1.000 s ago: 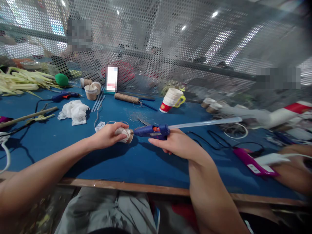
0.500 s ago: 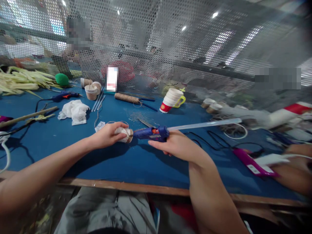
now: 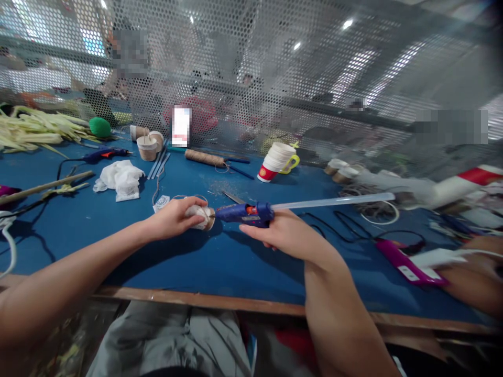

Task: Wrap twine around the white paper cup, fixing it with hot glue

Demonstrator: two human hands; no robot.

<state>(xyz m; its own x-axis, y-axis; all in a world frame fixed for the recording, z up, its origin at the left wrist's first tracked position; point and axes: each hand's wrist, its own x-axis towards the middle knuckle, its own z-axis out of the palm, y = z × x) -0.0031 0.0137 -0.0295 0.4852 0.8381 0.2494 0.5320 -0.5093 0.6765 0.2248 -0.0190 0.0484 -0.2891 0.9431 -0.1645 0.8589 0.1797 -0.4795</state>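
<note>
My left hand [image 3: 175,215] is closed round a small paper cup [image 3: 204,219] lying on its side, with brown twine around the end that faces right. My right hand [image 3: 281,230] grips a blue glue gun [image 3: 245,213], its nozzle pointing left at the twine-wrapped end of the cup. A long clear glue stick [image 3: 334,201] juts out of the back of the gun to the right. Just behind the cup lies a paper tag [image 3: 161,203] with string. Scissors [image 3: 232,197], partly hidden by the gun, rest behind it.
Behind stand stacked paper cups [image 3: 277,159], a twine spool [image 3: 204,157], a phone [image 3: 181,125] and twine-wrapped cups [image 3: 147,148]. At left are crumpled white cloth [image 3: 120,179] and another glue gun [image 3: 106,153]. A purple power strip [image 3: 408,264] lies right, near another person's arm [image 3: 471,272].
The glue gun has drawn back slightly to the right, and its nozzle sits a little farther from the cup. My left hand and the cup stay in place.
</note>
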